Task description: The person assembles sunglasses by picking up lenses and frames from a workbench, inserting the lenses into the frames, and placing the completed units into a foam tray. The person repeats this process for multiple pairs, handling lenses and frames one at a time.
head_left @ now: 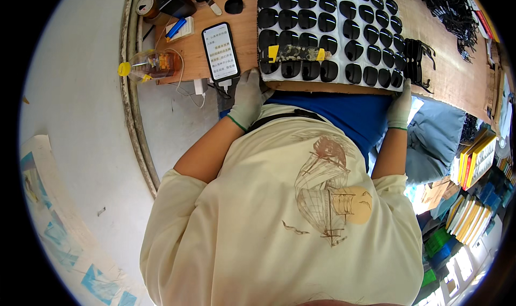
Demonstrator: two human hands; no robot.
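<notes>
A tray (329,85) lined with white holds rows of dark sunglass lenses (307,19) right in front of me. My left hand (248,101), in a pale glove with a green cuff, is closed at the tray's near left corner. At its near right corner, my right hand (399,108), gloved alike, is also closed on the edge. Parts of both hands' fingers are hidden by the tray and the table edge. Across the nearer lenses lies a dark mottled strip (297,53) with yellow ends. Black glasses frames (416,64) lie stacked just beyond the tray's right side.
Left of the tray, a phone (219,52) with a lit screen lies by the edge, cable attached. A yellow-capped bottle (153,65) lies farther left, near a blue lighter-like object (176,29). More black frames (446,7) heap at far right; a grey-blue cushion (435,136) sits below.
</notes>
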